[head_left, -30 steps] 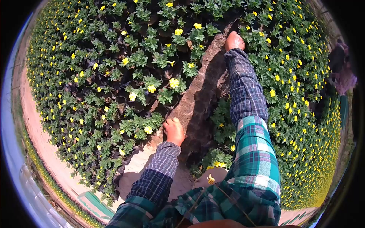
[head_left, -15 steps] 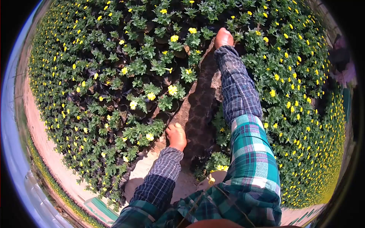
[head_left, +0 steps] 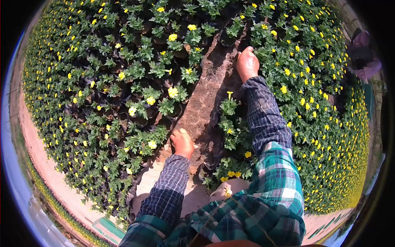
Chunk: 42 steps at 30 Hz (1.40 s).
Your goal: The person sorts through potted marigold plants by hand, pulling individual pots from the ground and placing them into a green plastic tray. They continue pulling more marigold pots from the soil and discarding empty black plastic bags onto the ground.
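Observation:
My left hand (head_left: 182, 143) is at the lower edge of the left block of potted plants (head_left: 144, 140), beside the bare soil strip (head_left: 201, 103). Its fingers are curled, and what they hold, if anything, is hidden. Farther up, my right hand (head_left: 248, 64) is at the edge of the right block of plants (head_left: 279, 70), fingers bent down toward the soil. Its fingertips are mostly hidden, so its grip cannot be made out. A small plant with a yellow bloom (head_left: 229, 108) stands below it, left of my right sleeve.
Dense rows of yellow-flowered plants lie on both sides. A pale path (head_left: 53, 177) curves along the left. At the far right is part of another person in purple clothing (head_left: 368, 69). Yellow blooms (head_left: 234, 174) are near my body.
My right hand has moved back toward me, and more of the soil strip shows. Small plants are now visible left of my right forearm. The view has shifted slightly.

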Motion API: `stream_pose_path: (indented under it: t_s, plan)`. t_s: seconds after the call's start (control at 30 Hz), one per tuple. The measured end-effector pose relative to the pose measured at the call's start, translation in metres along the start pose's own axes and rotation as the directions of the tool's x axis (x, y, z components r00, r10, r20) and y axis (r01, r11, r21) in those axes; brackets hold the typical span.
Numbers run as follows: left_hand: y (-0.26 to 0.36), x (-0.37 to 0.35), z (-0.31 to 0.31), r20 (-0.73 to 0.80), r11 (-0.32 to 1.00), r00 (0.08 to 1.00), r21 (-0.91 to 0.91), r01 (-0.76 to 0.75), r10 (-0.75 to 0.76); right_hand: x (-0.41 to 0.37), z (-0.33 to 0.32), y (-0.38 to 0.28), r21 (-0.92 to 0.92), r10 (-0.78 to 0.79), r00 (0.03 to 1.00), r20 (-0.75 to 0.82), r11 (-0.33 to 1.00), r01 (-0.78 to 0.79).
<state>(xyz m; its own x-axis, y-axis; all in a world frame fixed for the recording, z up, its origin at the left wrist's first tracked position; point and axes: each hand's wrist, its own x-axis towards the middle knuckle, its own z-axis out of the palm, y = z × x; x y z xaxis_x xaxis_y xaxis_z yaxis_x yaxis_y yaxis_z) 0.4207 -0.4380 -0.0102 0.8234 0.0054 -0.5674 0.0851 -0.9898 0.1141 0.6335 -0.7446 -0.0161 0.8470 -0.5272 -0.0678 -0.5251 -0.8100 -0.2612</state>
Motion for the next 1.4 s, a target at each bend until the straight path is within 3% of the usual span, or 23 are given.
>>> stream_pose_path:
  t_s: [0.07, 0.27, 0.37, 0.47, 0.53, 0.57, 0.67, 0.7, 0.77, 0.8, 0.83, 0.9, 0.93, 1.0, 1.07, 1.17, 1.27, 1.33, 1.4]
  plan:
    - [-0.003, 0.001, 0.002, 0.001, 0.999, 1.000, 0.042, -0.007, 0.007, 0.015, 0.004, 0.000, -0.118, -0.031, 0.997, 0.073, 0.992, 0.040]
    - [-0.002, 0.001, -0.001, 0.014, 0.997, 1.000, 0.078, -0.007, 0.006, 0.011, -0.006, 0.004, -0.025, -0.022, 0.999, 0.043, 0.999, 0.023]
    - [-0.001, 0.001, -0.001, 0.045, 0.996, 0.999, 0.088, 0.001, -0.005, -0.013, -0.026, -0.014, 0.027, -0.136, 0.987, -0.089, 0.990, 0.139]
    - [-0.007, 0.005, 0.012, -0.017, 0.996, 1.000, 0.091, 0.010, -0.008, -0.021, -0.030, -0.045, 0.006, -0.157, 0.978, 0.134, 0.987, 0.157]
    - [-0.002, 0.002, 0.003, 0.013, 0.997, 1.000, 0.071, 0.002, -0.003, -0.022, 0.001, -0.059, 0.008, -0.233, 0.964, 0.124, 0.972, 0.234]
    - [-0.001, 0.002, 0.002, 0.012, 0.997, 1.000, 0.072, 0.000, -0.001, -0.024, 0.006, -0.068, 0.024, -0.250, 0.936, 0.249, 0.967, 0.253]
    - [-0.002, 0.002, -0.003, 0.031, 0.999, 0.999, 0.048, 0.017, -0.018, -0.037, 0.005, -0.083, 0.079, -0.340, 0.905, 0.257, 0.940, 0.331]
    - [-0.001, 0.003, -0.003, 0.030, 0.998, 0.999, 0.053, 0.014, -0.016, -0.043, -0.004, -0.079, 0.143, -0.324, 0.946, 0.017, 0.937, 0.318]
    - [-0.003, 0.000, 0.000, 0.011, 1.000, 1.000, 0.026, -0.004, 0.004, -0.039, -0.038, -0.066, 0.282, -0.276, 0.900, -0.336, 0.883, 0.376]
    - [-0.003, 0.000, 0.001, 0.014, 1.000, 1.000, 0.021, -0.005, 0.005, -0.025, -0.039, -0.052, 0.367, -0.145, 0.921, -0.363, 0.886, 0.284]
    - [-0.002, 0.000, 0.000, 0.021, 1.000, 1.000, 0.027, -0.002, 0.001, -0.011, -0.044, -0.038, 0.514, 0.013, 0.959, -0.284, 0.846, 0.141]
    - [-0.001, 0.001, -0.001, 0.028, 0.999, 1.000, 0.038, 0.009, -0.010, 0.033, -0.014, 0.004, 0.562, 0.234, 0.944, -0.233, 0.825, -0.066]
    - [-0.002, 0.002, -0.001, 0.022, 0.999, 1.000, 0.033, 0.012, -0.013, 0.046, -0.011, 0.018, 0.374, 0.190, 0.927, -0.324, 0.926, -0.058]
    - [-0.005, 0.002, 0.003, 0.022, 1.000, 1.000, -0.025, -0.009, 0.010, 0.066, -0.004, 0.032, 0.234, 0.244, 0.891, -0.383, 0.959, -0.162]
    - [-0.007, 0.004, 0.010, 0.016, 1.000, 1.000, 0.002, 0.002, -0.002, 0.085, -0.004, 0.044, 0.136, 0.104, 0.942, -0.318, 0.989, -0.063]
    - [-0.006, 0.003, 0.008, 0.009, 1.000, 1.000, 0.017, 0.002, -0.002, 0.106, -0.003, 0.046, -0.027, 0.122, 0.989, -0.086, 0.992, -0.125]
    - [-0.009, 0.005, 0.015, 0.007, 1.000, 1.000, 0.009, -0.001, 0.001, 0.119, 0.003, 0.046, -0.277, 0.006, 0.998, 0.067, 0.961, 0.013]
    - [-0.011, 0.007, 0.019, -0.053, 0.998, 0.998, 0.052, -0.026, 0.028, 0.124, 0.005, 0.047, -0.275, 0.004, 0.998, 0.057, 0.961, 0.012]
    - [-0.008, 0.007, 0.014, -0.020, 0.999, 1.000, 0.048, -0.004, 0.005, 0.127, 0.004, 0.046, -0.273, -0.007, 0.999, 0.043, 0.962, 0.019]
